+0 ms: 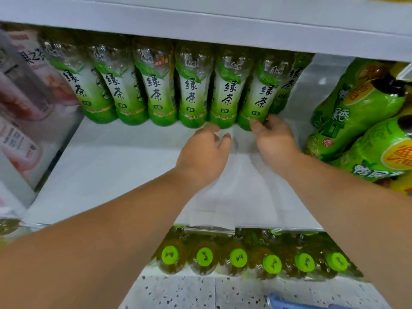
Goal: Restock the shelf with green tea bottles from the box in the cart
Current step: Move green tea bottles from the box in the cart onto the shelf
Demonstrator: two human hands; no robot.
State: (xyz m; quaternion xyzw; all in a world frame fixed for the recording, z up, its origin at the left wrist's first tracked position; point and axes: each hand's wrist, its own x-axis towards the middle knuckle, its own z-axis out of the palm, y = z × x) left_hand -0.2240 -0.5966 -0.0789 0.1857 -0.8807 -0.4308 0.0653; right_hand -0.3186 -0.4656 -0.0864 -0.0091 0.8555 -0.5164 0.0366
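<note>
Green tea bottles (153,85) stand six across the shelf (111,170) front.

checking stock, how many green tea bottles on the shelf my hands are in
7. Six clear plastic green-labelled tea bottles stand side by side; the right hand holds the sixth's base. A seventh shows partly behind it. More may be hidden behind.

— Where do your clear plastic green tea bottles with green-and-white labels (191,90) stand?
— You have six upright in a row, touching side by side, at the back of the white shelf (111,170). Another shows behind the rightmost bottle (260,97), whose base your right hand (275,141) pinches.
— And below?
— A row of green-capped bottles (238,257) stands upright under that shelf.
</note>
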